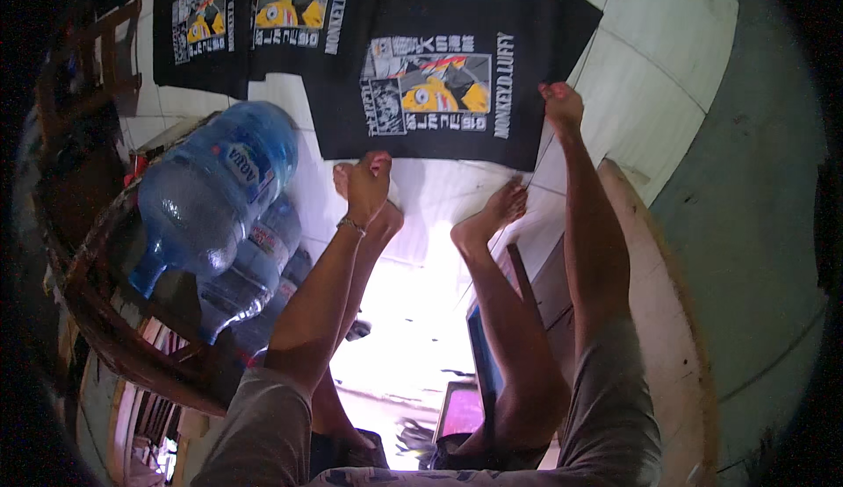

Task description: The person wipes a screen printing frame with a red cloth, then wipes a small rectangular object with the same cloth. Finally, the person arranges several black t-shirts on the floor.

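A black fabric panel (338,118) with a yellow, grey and white printed picture and white lettering lies spread on the pale tiled floor in front of me. My left hand (369,180) is closed at its near edge, left of the middle, fingers curled on the hem. Farther out, my right hand (563,108) is closed at the panel's right edge in a pinch. Both arms reach forward past my bare knees. My right foot (502,209) rests on the tiles just below the near edge; the left foot is partly hidden behind my left hand.
More black printed panels (241,65) lie beyond and to the left, some overlapping. Large blue water bottles (206,184) lie on their sides at the left, beside a dark wooden frame (92,263). Bright light falls on the floor between my legs. A pale curved ledge (659,259) runs along the right.
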Action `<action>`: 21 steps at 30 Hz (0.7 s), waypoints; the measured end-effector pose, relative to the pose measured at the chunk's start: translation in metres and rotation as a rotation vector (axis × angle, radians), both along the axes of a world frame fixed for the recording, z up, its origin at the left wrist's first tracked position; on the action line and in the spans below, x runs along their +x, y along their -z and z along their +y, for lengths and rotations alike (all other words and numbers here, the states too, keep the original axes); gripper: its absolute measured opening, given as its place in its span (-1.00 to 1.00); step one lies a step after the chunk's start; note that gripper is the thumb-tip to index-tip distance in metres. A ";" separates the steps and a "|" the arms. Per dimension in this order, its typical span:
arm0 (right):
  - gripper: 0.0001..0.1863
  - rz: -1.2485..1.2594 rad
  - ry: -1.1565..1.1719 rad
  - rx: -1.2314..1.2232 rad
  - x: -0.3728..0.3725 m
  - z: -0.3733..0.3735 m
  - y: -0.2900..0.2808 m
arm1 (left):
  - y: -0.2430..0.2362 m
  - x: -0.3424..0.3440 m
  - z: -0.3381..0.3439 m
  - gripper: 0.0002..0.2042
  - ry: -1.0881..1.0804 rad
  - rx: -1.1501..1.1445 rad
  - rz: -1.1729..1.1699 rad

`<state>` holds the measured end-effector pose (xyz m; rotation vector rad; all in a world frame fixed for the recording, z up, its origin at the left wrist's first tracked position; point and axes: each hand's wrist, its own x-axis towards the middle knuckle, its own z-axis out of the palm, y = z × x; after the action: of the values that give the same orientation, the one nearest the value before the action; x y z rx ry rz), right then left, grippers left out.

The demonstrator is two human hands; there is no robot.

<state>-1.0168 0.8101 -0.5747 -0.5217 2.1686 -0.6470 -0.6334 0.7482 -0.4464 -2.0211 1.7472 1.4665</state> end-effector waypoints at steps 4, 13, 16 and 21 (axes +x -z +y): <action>-0.75 0.132 0.052 -0.311 -0.029 0.020 0.019 | 0.029 -0.009 0.007 -0.81 -0.120 -0.136 0.127; -0.72 0.334 0.559 -0.001 -0.309 0.070 -0.058 | 0.015 -0.212 -0.081 -0.75 0.156 -0.295 0.158; -0.67 0.533 0.319 0.164 -0.331 0.056 -0.112 | 0.007 -0.216 -0.059 -0.76 0.182 -0.161 0.231; -0.65 0.953 -0.362 0.738 -0.287 0.037 -0.219 | -0.020 -0.163 -0.020 -0.75 0.159 -0.068 0.168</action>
<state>-1.3034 0.8469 -0.3562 -0.8742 2.8035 0.7542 -0.7966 0.7285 -0.4260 -1.7853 1.9964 1.5868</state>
